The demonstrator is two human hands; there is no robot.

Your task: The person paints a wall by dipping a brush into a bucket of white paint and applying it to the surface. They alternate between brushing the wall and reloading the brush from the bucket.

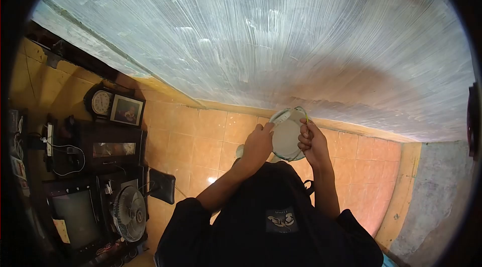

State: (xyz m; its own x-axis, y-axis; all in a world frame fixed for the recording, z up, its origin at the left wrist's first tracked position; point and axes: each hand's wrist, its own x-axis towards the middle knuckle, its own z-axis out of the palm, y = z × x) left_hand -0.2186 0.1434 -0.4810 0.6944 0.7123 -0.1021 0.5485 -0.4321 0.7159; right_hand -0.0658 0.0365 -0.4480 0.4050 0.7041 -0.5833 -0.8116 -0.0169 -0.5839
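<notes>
A round tub [286,139] with pale, whitish contents and a smeared rim is in front of my body, close to the foot of the wall. My left hand [255,147] is closed at the tub's left rim, its fingertips at the edge. Over the right side of the tub, my right hand [315,142] is closed with thumb and fingers together. A thin yellow-green thing [307,117] shows at its fingertips; I cannot tell what it is. Beyond the tub rises a wall [241,41] covered in streaky white brush strokes over grey.
Orange floor tiles [208,126] run along the wall. At left are a standing fan [129,214], a television [76,217], a framed picture [126,110], a clock [101,102] and a dark cabinet [113,139]. A bare grey wall section [439,191] stands at right.
</notes>
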